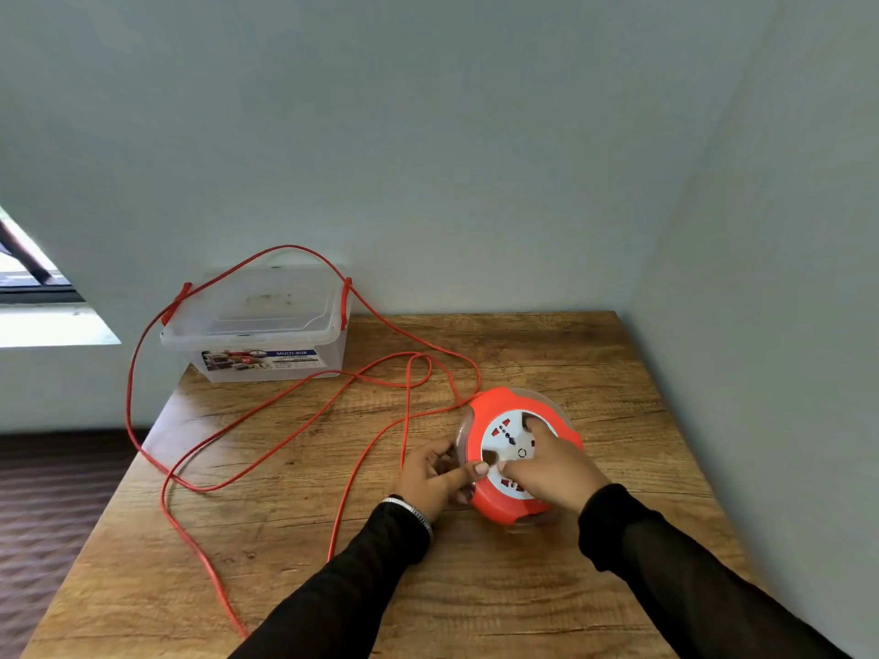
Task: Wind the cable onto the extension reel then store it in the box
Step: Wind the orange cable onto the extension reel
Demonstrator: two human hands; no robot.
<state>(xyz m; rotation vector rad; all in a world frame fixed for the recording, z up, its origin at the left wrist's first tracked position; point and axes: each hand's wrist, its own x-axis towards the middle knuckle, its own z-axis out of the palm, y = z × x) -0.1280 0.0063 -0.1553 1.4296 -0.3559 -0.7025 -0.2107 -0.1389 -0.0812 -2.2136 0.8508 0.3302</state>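
A: While the round orange plastic extension reel [516,456] with its white socket face lies flat on the right of the wooden surface [547,354], what are the hands doing?

B: The left hand [435,473] grips the reel's left edge, thumb across the orange rim. The right hand [554,473] rests on the white face with fingers curled into its recesses.

A: And the thin orange cable [266,413]?

B: It lies mostly unwound, in loose loops across the middle and left of the surface. One long loop arches over the clear plastic storage box [259,325] with red latches, and another strand hangs off the left edge.

A: Where does the box stand?

B: At the far left corner of the surface, against the pale wall, its lid on. It is well apart from the reel.
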